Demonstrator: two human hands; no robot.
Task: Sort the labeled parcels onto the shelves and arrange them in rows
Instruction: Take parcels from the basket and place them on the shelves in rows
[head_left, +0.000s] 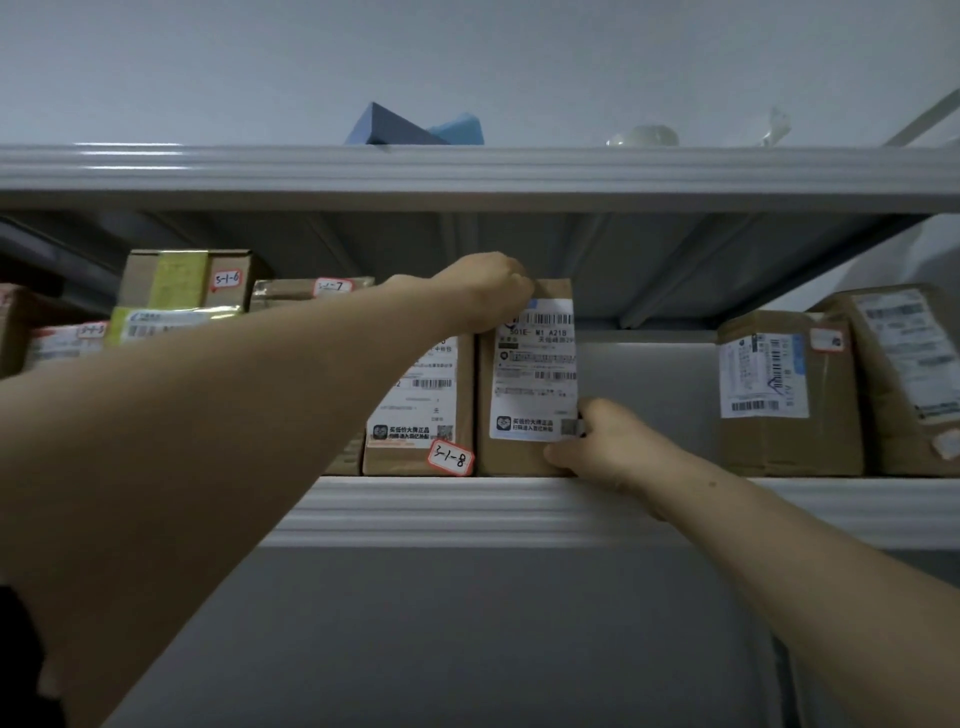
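A brown cardboard parcel (524, 457) with a white shipping label stands upright on the grey metal shelf (467, 509), right beside the parcel tagged 3-1-8 (415, 405). My left hand (483, 291) grips its top left corner from above. My right hand (597, 447) holds its lower right corner at the shelf's front edge. To the left stand parcels tagged 3-1-6 (192, 280) and 3-1-7 (306, 291), with more boxes below them.
Two more brown parcels (789, 395) stand at the shelf's right end, the far one leaning. A gap lies between them and the held parcel. The upper shelf (467, 171) carries blue objects (415, 127) and clear plastic. A grey wall lies behind.
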